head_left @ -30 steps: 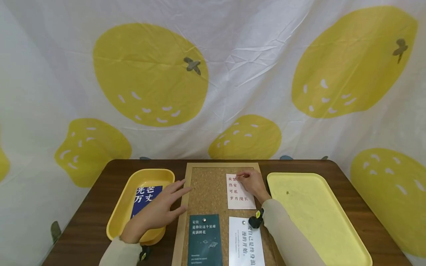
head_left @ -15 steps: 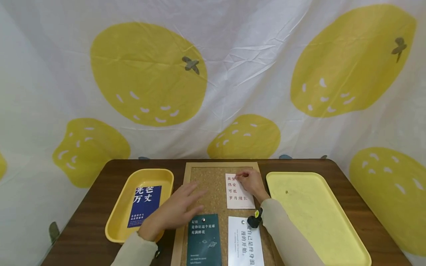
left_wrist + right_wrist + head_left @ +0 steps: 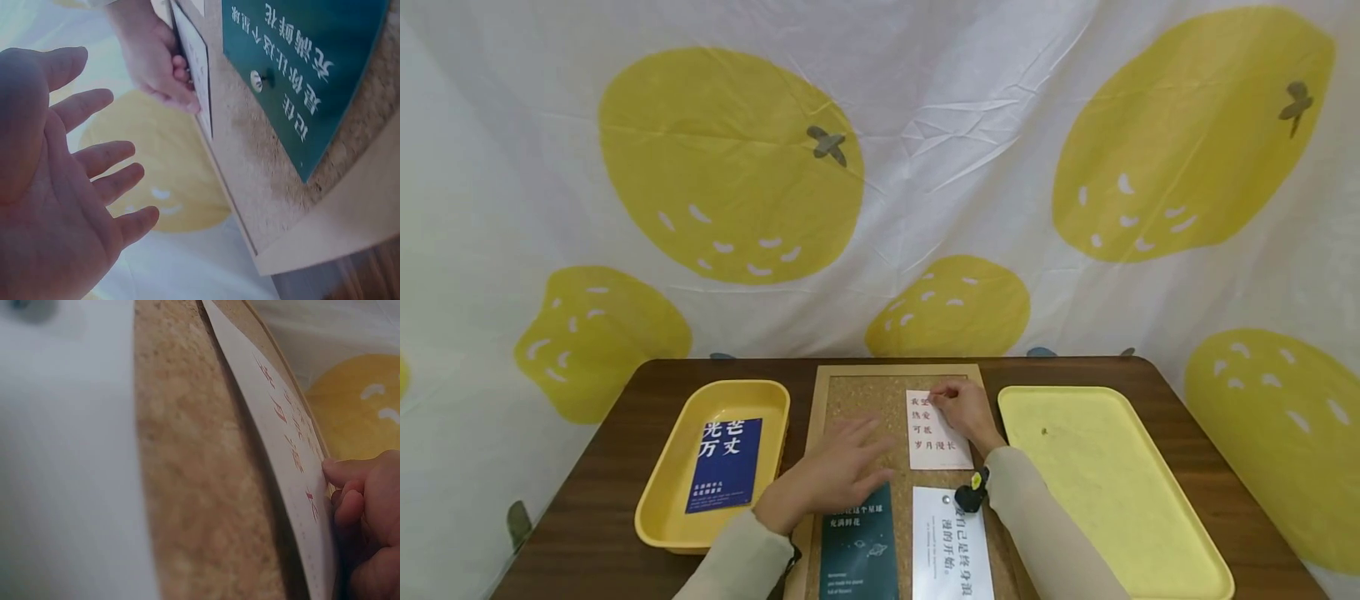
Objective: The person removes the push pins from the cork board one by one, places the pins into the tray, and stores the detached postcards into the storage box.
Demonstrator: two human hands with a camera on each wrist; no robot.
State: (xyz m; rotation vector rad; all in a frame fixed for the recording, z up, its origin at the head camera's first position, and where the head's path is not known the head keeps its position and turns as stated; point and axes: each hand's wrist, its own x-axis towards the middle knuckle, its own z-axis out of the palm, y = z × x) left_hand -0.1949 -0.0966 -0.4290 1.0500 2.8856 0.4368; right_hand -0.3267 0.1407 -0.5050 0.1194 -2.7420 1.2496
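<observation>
At the top of a white card with red characters (image 3: 936, 457), my right hand (image 3: 966, 410) has its curled fingertips against the card's face. Whatever sits between those fingertips is hidden. The card lies at the upper right of a wood-framed cork board (image 3: 865, 400), and its lower edge stands slightly off the cork in the right wrist view. My left hand (image 3: 842, 467), fingers spread, hovers over the board's left side and overlaps the top of a dark green card (image 3: 859, 550). In the left wrist view its palm (image 3: 56, 187) holds nothing.
A white card with dark lettering (image 3: 951, 550) is fastened by a silver tack (image 3: 946, 500) below the right hand. To the left stands a yellow-orange basin (image 3: 658, 492) with a blue card (image 3: 724, 467) inside. A pale yellow tray (image 3: 1112, 492) lies right of the board.
My left hand has moved right, from beside the basin to over the cork board, uncovering the blue card. The right hand has stayed at the red-lettered card.
</observation>
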